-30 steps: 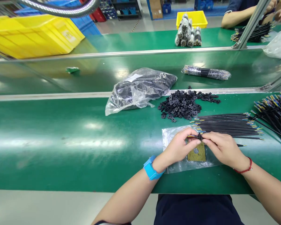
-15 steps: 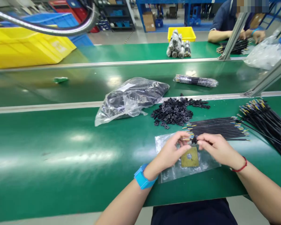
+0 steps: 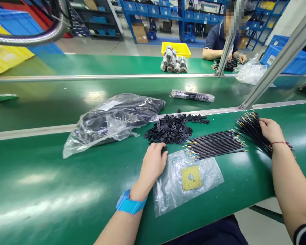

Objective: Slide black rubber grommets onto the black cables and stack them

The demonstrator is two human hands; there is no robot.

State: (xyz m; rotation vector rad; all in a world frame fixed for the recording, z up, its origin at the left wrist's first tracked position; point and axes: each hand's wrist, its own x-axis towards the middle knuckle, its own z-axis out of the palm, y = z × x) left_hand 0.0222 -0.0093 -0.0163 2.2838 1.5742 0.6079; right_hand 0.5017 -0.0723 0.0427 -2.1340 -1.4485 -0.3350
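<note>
The green surface (image 3: 91,183) supports black parts (image 3: 169,131) beyond the left fingers (image 3: 157,146), a flat bag (image 3: 209,173) to their right, and cables (image 3: 216,144) left of the right fingers (image 3: 264,123).

The heap of small black tabs (image 3: 170,130) near my left grip (image 3: 156,157) looks matt, like rubber or dull plastic. Right of this heap, the bundled cables (image 3: 252,127) my right grip (image 3: 269,129) touches have smooth, faintly shiny black sheaths. Left of it, a clear plastic bag (image 3: 112,120) is crinkled and glossy, its white label (image 3: 109,105) paper-like. Nearer me than the heap, a flat, wrinkled plastic bag (image 3: 172,185) shines around a dull, mottled yellow square plate (image 3: 191,184). The green table (image 3: 66,204) is smooth and glossy.
</note>
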